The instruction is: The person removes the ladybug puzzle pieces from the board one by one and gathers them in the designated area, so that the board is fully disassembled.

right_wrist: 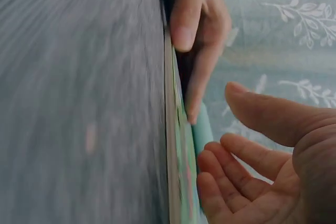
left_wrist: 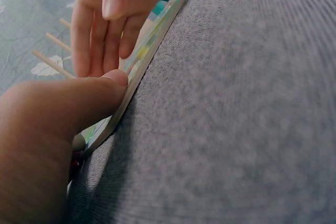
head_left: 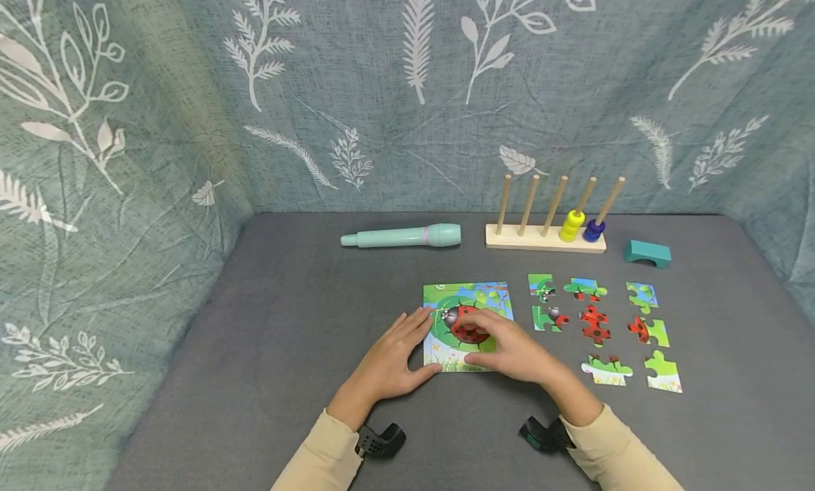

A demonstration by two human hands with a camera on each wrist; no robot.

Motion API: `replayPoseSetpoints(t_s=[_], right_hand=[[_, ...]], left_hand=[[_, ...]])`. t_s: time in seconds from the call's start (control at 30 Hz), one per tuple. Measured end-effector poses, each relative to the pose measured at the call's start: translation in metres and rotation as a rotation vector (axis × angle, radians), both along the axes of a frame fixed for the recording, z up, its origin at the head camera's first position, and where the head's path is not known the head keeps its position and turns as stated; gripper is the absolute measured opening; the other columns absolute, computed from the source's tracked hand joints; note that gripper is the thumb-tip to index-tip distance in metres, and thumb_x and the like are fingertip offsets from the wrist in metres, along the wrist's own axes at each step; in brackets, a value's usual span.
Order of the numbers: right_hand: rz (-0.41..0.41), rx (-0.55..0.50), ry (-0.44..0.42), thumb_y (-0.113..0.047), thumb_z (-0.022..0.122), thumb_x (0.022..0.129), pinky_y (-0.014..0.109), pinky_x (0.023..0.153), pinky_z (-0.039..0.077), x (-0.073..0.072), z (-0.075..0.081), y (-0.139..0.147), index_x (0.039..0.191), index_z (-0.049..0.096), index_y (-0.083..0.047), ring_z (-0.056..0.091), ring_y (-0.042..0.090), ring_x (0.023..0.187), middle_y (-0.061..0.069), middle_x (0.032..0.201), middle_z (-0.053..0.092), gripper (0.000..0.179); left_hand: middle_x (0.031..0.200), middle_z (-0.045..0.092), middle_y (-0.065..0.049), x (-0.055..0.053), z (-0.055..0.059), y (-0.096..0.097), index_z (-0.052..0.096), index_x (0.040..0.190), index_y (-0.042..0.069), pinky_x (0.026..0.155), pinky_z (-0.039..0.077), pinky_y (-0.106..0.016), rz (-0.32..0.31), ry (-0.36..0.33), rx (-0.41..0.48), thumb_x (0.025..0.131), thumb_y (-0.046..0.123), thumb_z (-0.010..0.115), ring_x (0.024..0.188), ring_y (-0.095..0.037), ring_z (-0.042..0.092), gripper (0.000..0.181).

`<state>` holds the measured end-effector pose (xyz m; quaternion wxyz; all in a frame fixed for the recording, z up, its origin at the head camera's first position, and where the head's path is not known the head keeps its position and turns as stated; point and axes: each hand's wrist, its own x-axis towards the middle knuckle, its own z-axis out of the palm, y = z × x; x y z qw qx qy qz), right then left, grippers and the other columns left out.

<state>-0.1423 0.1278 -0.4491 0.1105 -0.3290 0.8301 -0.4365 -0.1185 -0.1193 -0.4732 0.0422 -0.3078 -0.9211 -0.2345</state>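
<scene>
A square ladybug puzzle board (head_left: pixel 460 356) lies flat on the grey table, its picture partly covered by the hands. My left hand (head_left: pixel 393 360) lies along the board's left side, fingers extended and touching the edge, thumb at the near left corner. In the left wrist view, that thumb (left_wrist: pixel 100 95) rests on the board's edge. Over the right part of the board is my right hand (head_left: pixel 512 346), fingers loosely bent and thumb apart. The right wrist view shows nothing between the right fingers (right_wrist: pixel 231 171). Several loose ladybug puzzle pieces (head_left: pixel 595 326) lie right of the board.
Behind the board lies a mint-green microphone-shaped tube (head_left: pixel 391 237). A wooden peg stand (head_left: pixel 528 240) with yellow and dark blue beads stands at the back, beside a teal arch block (head_left: pixel 647 252). A patterned cloth (head_left: pixel 376 123) hangs behind the table.
</scene>
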Motion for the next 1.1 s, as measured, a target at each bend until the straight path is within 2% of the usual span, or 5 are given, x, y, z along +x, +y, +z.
replayPoseSetpoints(t_s=[0.1,0.2,0.5,0.87,1.1], right_hand=[[0.011,0.003,0.005,-0.015,0.075,0.082,0.034,0.088,0.053,-0.001,-0.003,-0.008,0.129,0.055,-0.003,0.059,0.021,0.104,0.009,0.120,0.058,0.053],[-0.006,0.025,0.056,-0.015,0.076,0.080,0.033,0.087,0.053,0.001,-0.008,-0.013,0.127,0.056,-0.002,0.058,0.020,0.101,0.010,0.119,0.058,0.052],[-0.031,0.063,0.161,-0.013,0.076,0.079,0.041,0.091,0.051,0.004,-0.018,-0.017,0.122,0.060,-0.004,0.056,0.024,0.108,0.010,0.122,0.056,0.046],[-0.024,0.083,0.187,-0.013,0.076,0.078,0.043,0.096,0.049,0.004,-0.016,-0.018,0.113,0.063,-0.002,0.054,0.028,0.114,0.012,0.123,0.055,0.039],[-0.028,0.053,0.175,-0.011,0.076,0.078,0.041,0.094,0.049,0.006,-0.017,-0.018,0.112,0.061,-0.003,0.053,0.027,0.113,0.011,0.120,0.055,0.039]], left_hand=[[0.151,0.037,-0.009,0.000,0.000,0.000,0.041,0.142,0.000,0.119,0.025,-0.040,0.001,-0.020,0.004,0.086,0.044,0.065,0.142,-0.022,0.031,0.075],[0.151,0.036,-0.010,0.000,0.000,0.000,0.041,0.142,-0.001,0.119,0.025,-0.040,-0.002,-0.028,0.012,0.086,0.044,0.065,0.142,-0.022,0.031,0.075],[0.152,0.036,-0.009,-0.001,0.001,0.000,0.040,0.143,0.000,0.119,0.025,-0.040,0.003,-0.036,0.007,0.086,0.044,0.065,0.142,-0.021,0.030,0.076],[0.150,0.038,-0.011,-0.001,-0.001,0.000,0.043,0.141,-0.001,0.118,0.028,-0.042,0.005,-0.009,0.012,0.085,0.042,0.067,0.140,-0.023,0.034,0.074],[0.151,0.037,-0.009,-0.001,-0.002,0.000,0.042,0.142,0.000,0.119,0.027,-0.040,0.015,-0.015,-0.003,0.085,0.044,0.066,0.141,-0.021,0.033,0.075]])
